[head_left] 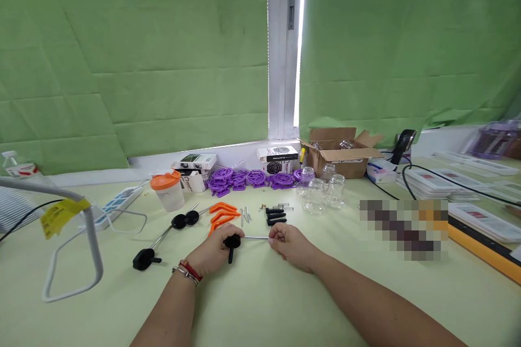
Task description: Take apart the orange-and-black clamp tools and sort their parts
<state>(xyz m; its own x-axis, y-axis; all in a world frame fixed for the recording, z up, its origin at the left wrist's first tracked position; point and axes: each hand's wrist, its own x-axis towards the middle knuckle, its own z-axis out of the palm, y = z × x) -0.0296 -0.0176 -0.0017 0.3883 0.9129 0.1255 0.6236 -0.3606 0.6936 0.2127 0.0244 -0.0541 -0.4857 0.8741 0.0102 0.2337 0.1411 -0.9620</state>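
Observation:
My left hand (211,249) is closed round a round black part (232,242) with a short black handle pointing down toward me. A thin metal rod (256,237) runs from that part to the right. The fingertips of my right hand (291,245) pinch the rod's right end. Just behind my hands lie orange plastic pieces (223,209), a few small metal pins (246,214), black handles (275,216) and small springs (283,206). To the left on the table are black round parts (185,219) on metal rods and another black part (143,259) with a handle.
Purple plastic frames (256,178), glass jars (314,198) and an open cardboard box (344,160) stand along the back. An orange-lidded cup (169,195) and a grey wire frame (95,249) are at left. White trays (484,221) lie at right.

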